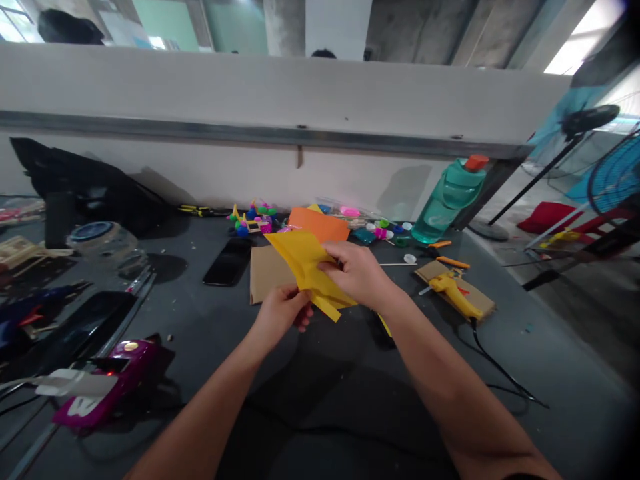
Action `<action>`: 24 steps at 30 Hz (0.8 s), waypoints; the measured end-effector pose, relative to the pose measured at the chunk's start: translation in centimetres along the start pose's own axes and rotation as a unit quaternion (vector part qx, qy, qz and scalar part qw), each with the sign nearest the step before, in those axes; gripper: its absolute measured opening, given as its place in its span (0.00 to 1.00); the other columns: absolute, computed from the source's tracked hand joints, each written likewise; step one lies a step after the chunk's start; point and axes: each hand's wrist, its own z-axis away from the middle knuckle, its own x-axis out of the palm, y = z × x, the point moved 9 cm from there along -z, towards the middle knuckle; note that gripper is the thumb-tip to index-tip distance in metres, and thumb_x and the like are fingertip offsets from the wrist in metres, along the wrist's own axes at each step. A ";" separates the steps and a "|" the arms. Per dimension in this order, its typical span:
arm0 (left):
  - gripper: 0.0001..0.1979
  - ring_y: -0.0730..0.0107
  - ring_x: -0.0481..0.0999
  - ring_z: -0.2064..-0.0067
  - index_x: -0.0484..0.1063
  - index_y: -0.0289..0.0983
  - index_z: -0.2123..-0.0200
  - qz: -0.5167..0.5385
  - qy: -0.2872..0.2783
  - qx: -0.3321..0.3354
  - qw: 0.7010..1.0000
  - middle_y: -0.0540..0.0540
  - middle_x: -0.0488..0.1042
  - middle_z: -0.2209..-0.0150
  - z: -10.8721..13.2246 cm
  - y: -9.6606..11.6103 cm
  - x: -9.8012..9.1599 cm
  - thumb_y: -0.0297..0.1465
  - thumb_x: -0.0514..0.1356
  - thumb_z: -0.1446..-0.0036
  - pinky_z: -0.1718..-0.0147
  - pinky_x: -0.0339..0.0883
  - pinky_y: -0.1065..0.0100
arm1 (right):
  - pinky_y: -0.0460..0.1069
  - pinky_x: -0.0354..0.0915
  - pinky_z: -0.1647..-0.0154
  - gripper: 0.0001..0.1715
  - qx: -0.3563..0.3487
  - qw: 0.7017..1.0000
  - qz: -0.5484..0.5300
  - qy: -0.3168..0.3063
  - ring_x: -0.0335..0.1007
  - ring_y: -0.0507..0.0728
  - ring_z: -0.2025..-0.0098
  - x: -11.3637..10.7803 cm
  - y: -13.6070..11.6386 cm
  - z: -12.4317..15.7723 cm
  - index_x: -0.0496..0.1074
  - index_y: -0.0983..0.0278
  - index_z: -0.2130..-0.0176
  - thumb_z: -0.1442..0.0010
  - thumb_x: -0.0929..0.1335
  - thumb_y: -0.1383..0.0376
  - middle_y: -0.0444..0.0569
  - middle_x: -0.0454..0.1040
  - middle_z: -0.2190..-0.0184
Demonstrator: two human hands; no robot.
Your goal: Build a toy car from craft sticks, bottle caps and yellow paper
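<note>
A creased sheet of yellow paper is held up above the dark table between both hands. My left hand pinches its lower left edge, near a narrow strip that sticks out at the bottom. From the right, my right hand grips the sheet's upper part between thumb and fingers. Behind the yellow paper lie a piece of brown cardboard and an orange sheet. A thin yellow edge shows under my right forearm; what it belongs to is hidden.
A black phone lies left of the cardboard. To the right are a yellow glue gun on cardboard, with its cord, and a teal bottle. A clear jar and a purple power strip stand at left.
</note>
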 end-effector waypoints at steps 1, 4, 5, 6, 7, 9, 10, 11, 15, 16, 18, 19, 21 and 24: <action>0.11 0.76 0.67 0.84 0.66 0.35 0.75 0.007 -0.009 -0.010 1.000 0.51 0.69 0.81 0.0 -0.2 0.3 0.36 0.58 0.47 0.85 0.63 0.73 | 0.46 0.54 0.71 0.07 -0.008 1.000 -0.003 -0.005 0.63 0.52 0.70 -0.1 0.0 0.1 0.70 0.62 0.68 0.44 0.63 0.70 0.43 0.70 0.74; 0.11 0.77 0.67 0.83 0.68 0.34 0.75 0.034 -0.027 -0.027 0.999 0.50 0.70 0.80 0.2 -0.5 0.9 0.36 0.58 0.47 0.86 0.61 0.74 | 0.45 0.54 0.70 0.10 -0.028 0.999 -0.021 -0.024 0.63 0.51 0.70 -0.2 -0.1 0.1 0.71 0.62 0.68 0.46 0.62 0.73 0.43 0.71 0.74; 0.11 0.78 0.66 0.83 0.68 0.34 0.75 0.047 -0.028 -0.030 0.998 0.50 0.70 0.80 0.3 -0.6 1.1 0.36 0.59 0.47 0.87 0.60 0.74 | 0.45 0.54 0.70 0.11 -0.028 0.999 -0.026 -0.033 0.63 0.51 0.69 -0.1 -0.1 0.0 0.72 0.61 0.68 0.46 0.62 0.73 0.42 0.72 0.74; 0.11 0.78 0.66 0.83 0.68 0.34 0.75 0.060 -0.024 -0.031 0.997 0.51 0.70 0.80 0.3 -0.6 1.1 0.37 0.59 0.48 0.87 0.59 0.75 | 0.45 0.54 0.70 0.12 -0.029 0.998 -0.031 -0.043 0.63 0.51 0.69 -0.1 -0.1 0.0 0.72 0.61 0.69 0.47 0.62 0.74 0.42 0.72 0.73; 0.11 0.78 0.65 0.83 0.68 0.34 0.75 0.073 -0.019 -0.032 0.997 0.51 0.70 0.80 0.3 -0.7 1.2 0.37 0.60 0.49 0.87 0.58 0.75 | 0.45 0.55 0.69 0.12 -0.030 0.998 -0.034 -0.050 0.64 0.51 0.68 0.0 -0.1 0.0 0.72 0.61 0.69 0.47 0.62 0.74 0.42 0.73 0.73; 0.12 0.79 0.64 0.83 0.68 0.34 0.75 0.102 -0.012 -0.037 0.994 0.51 0.69 0.80 0.5 -0.8 1.3 0.37 0.60 0.49 0.87 0.57 0.75 | 0.45 0.57 0.66 0.14 -0.040 0.996 -0.039 -0.063 0.65 0.51 0.67 0.1 -0.3 0.0 0.73 0.60 0.70 0.48 0.62 0.75 0.41 0.75 0.72; 0.12 0.79 0.64 0.83 0.68 0.34 0.76 0.116 -0.012 -0.040 0.992 0.51 0.69 0.81 0.6 -0.8 1.4 0.37 0.61 0.49 0.87 0.57 0.75 | 0.46 0.57 0.65 0.14 -0.048 0.996 -0.043 -0.065 0.66 0.51 0.67 0.1 -0.4 0.1 0.73 0.60 0.71 0.49 0.62 0.76 0.41 0.75 0.71; 0.12 0.79 0.64 0.83 0.68 0.34 0.76 0.129 -0.014 -0.043 0.991 0.51 0.69 0.80 0.7 -0.8 1.5 0.38 0.61 0.49 0.86 0.57 0.75 | 0.46 0.58 0.64 0.15 -0.052 0.995 -0.051 -0.067 0.66 0.51 0.66 0.0 -0.4 0.1 0.74 0.60 0.70 0.49 0.62 0.76 0.41 0.76 0.70; 0.14 0.79 0.64 0.82 0.68 0.34 0.77 0.143 -0.028 -0.039 0.989 0.50 0.69 0.80 1.1 -0.4 2.0 0.39 0.61 0.49 0.86 0.56 0.75 | 0.47 0.62 0.61 0.13 0.002 0.986 -0.153 -0.073 0.70 0.53 0.63 -0.1 0.9 0.3 0.73 0.59 0.60 0.45 0.65 0.69 0.43 0.77 0.64; 0.15 0.78 0.64 0.82 0.68 0.34 0.78 0.139 -0.032 -0.036 0.989 0.50 0.69 0.80 1.1 -0.3 2.1 0.40 0.61 0.49 0.86 0.56 0.75 | 0.47 0.64 0.60 0.14 0.019 0.979 -0.184 -0.083 0.71 0.53 0.62 0.1 1.4 0.4 0.72 0.60 0.57 0.45 0.66 0.67 0.44 0.77 0.63; 0.15 0.78 0.64 0.82 0.68 0.34 0.77 0.129 -0.042 -0.030 0.990 0.50 0.68 0.80 1.2 -0.3 2.3 0.40 0.61 0.49 0.86 0.56 0.75 | 0.49 0.65 0.57 0.18 0.044 0.963 -0.241 -0.111 0.72 0.55 0.59 0.6 2.1 0.5 0.71 0.60 0.55 0.47 0.69 0.63 0.46 0.76 0.61; 0.15 0.78 0.64 0.82 0.68 0.34 0.77 0.124 -0.046 -0.026 0.991 0.50 0.68 0.80 1.2 -0.3 2.3 0.40 0.61 0.49 0.86 0.57 0.74 | 0.49 0.65 0.56 0.20 0.052 0.953 -0.267 -0.130 0.72 0.55 0.58 0.9 2.3 0.6 0.71 0.60 0.54 0.48 0.69 0.62 0.46 0.76 0.59; 0.14 0.77 0.65 0.81 0.67 0.35 0.76 0.111 -0.055 -0.019 0.992 0.50 0.68 0.80 1.1 -0.4 2.4 0.40 0.61 0.48 0.85 0.58 0.74 | 0.50 0.66 0.55 0.22 0.064 0.936 -0.304 -0.167 0.71 0.56 0.55 1.6 2.6 0.8 0.70 0.60 0.52 0.47 0.69 0.60 0.46 0.75 0.56; 0.14 0.77 0.64 0.82 0.67 0.35 0.76 0.082 -0.060 -0.006 0.995 0.51 0.66 0.81 1.1 -0.3 2.4 0.40 0.59 0.47 0.84 0.59 0.74 | 0.49 0.66 0.55 0.24 0.056 0.926 -0.299 -0.225 0.70 0.56 0.54 2.4 2.3 1.3 0.69 0.59 0.50 0.47 0.69 0.61 0.44 0.75 0.55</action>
